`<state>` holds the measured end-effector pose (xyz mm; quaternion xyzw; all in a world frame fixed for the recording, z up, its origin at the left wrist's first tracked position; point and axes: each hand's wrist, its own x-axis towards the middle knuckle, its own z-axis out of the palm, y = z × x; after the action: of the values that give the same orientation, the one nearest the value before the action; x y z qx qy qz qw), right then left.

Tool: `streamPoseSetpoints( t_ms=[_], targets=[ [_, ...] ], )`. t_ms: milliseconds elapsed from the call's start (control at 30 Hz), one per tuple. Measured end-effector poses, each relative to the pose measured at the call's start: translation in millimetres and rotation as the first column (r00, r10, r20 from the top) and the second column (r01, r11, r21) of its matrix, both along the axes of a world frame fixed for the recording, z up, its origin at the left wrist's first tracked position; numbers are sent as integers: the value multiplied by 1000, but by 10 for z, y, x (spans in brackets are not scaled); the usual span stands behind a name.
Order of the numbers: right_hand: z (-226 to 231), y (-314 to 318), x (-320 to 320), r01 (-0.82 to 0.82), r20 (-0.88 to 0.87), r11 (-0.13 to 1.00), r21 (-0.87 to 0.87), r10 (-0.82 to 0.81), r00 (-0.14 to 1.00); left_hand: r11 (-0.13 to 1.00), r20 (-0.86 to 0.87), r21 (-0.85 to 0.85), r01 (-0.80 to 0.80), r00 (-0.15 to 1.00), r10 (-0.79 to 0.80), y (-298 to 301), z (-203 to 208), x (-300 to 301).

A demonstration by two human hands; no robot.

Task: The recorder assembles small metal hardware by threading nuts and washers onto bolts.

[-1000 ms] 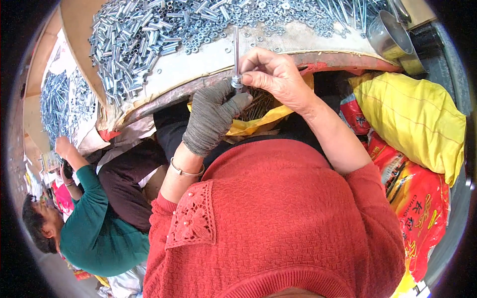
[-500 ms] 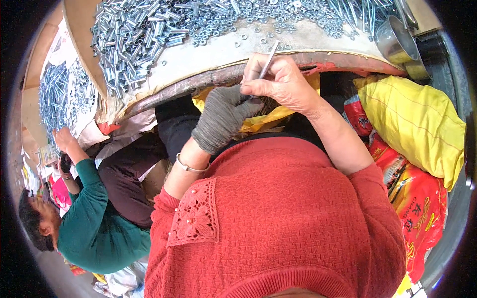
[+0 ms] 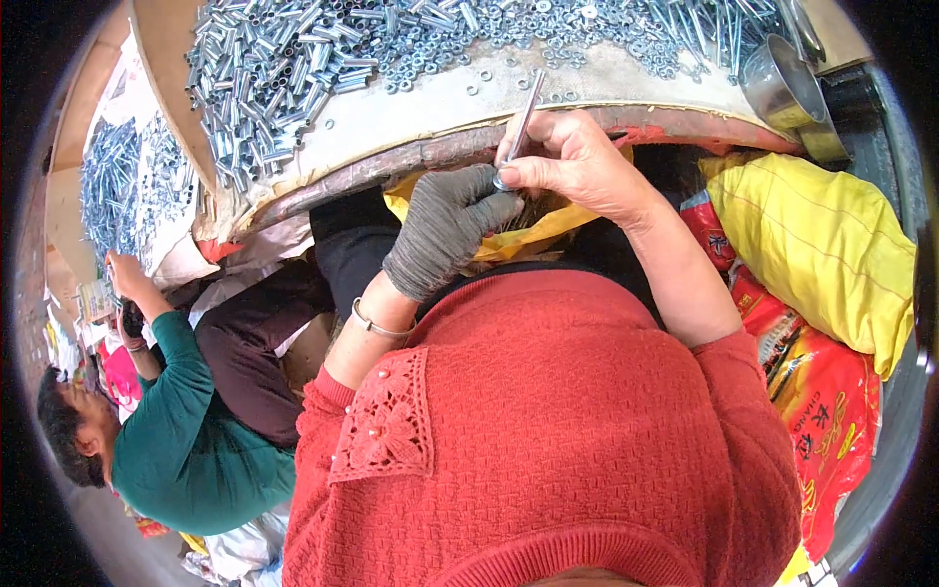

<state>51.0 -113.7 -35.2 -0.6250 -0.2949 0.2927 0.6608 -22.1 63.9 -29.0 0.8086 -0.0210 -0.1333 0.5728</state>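
My right hand (image 3: pixel 579 168), bare, pinches a long thin metal bolt (image 3: pixel 529 110) between thumb and fingers. The bolt slants upward, its top reaching over the table's padded edge. A small round metal end shows at its bottom, beside the fingertips of my left hand (image 3: pixel 442 223). This hand wears a grey knitted glove, and its fingers are closed at that lower end; what lies inside them is mostly hidden. Both hands meet above a yellow bag (image 3: pixel 401 199) below the edge.
Metal sleeves (image 3: pixel 279 83), nuts and washers (image 3: pixel 558 29) and long bolts (image 3: pixel 729 44) lie heaped on the table (image 3: pixel 391 112). A metal cup (image 3: pixel 782 83) stands right. Yellow (image 3: pixel 812 245) and red sacks (image 3: pixel 831 421) lie beside me. A co-worker in green (image 3: pixel 196 440) sits left.
The bolt stands a little more upright, and its round lower end now shows by my left fingertips. Both hands have shifted slightly to the right in the picture.
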Motion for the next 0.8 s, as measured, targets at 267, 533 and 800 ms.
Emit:
streamPoseSetpoints(
  t_ms=[267,533,800],
  targets=[
    [27,386,-177,149,202,939,311,-218,955,960,426,68,-272,878,219,15,-12,15],
    [0,286,-187,299,-31,897,324,-306,951,958,381,139,-251,906,182,80,4,11],
    [-86,166,-117,444,191,878,181,-474,859,873,513,434,-224,858,-35,-9,-84,-23]
  ],
)
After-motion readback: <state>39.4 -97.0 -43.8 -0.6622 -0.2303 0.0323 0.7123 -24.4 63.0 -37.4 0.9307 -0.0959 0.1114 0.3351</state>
